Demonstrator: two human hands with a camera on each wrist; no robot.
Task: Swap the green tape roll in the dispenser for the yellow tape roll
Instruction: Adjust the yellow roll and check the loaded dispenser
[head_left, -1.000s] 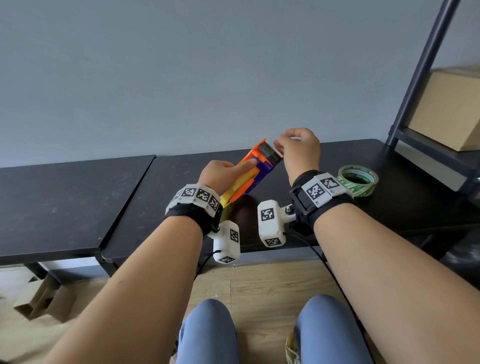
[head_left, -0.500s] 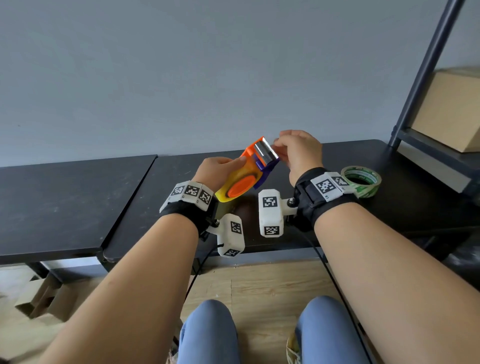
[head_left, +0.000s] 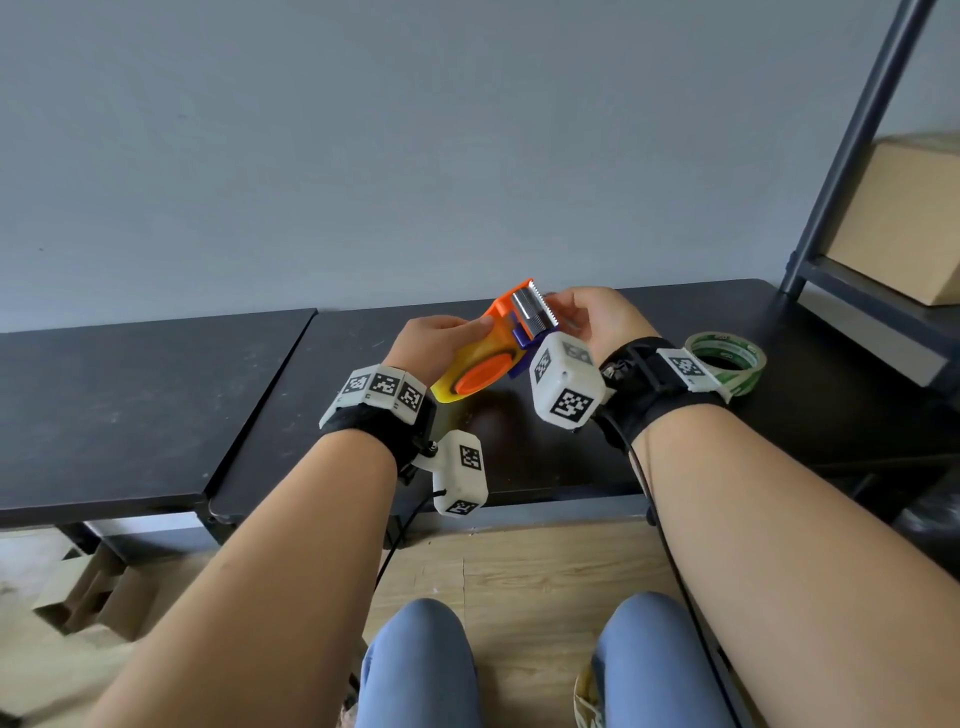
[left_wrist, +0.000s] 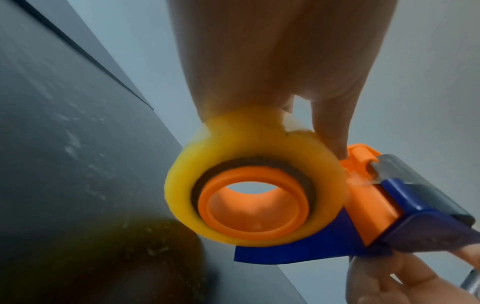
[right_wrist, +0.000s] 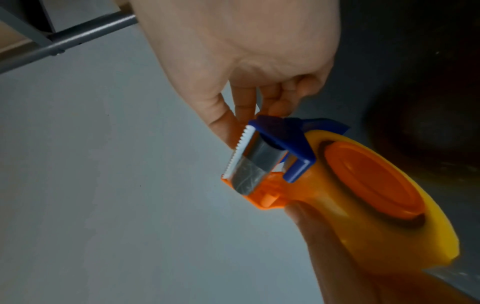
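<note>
I see the black table (head_left: 519, 467) under both of my hands, and on it, off to my right, the green tape roll (head_left: 727, 358) lies flat and out of the dispenser, so I judge that half of the swap done. The dispenser (head_left: 511, 332) is up in the air over the table between my hands, and the yellow tape roll (left_wrist: 249, 148) sits on its orange hub (left_wrist: 254, 203). My left hand (head_left: 434, 345) wraps the roll from behind, its fingers curled round the yellow rim and one fingertip touching the orange frame by the blade. My right hand (head_left: 597, 322) pinches the blue end of the dispenser between thumb and fingers, just beside the serrated metal blade (right_wrist: 240, 152). I judge the whole thing light and stiff: hard plastic that will not give, and a roll that turns freely on the hub, so I would hold the frame rather than the roll to stop it spinning. The yellow rim looks smooth and a little slippery, the tape face sticky. The teeth are the one sharp part, so I want my right fingertips on the blue side walls and the flat metal plate (right_wrist: 255, 164), never across the toothed edge. Whether a free tape end is threaded over the plate I cannot tell.
</note>
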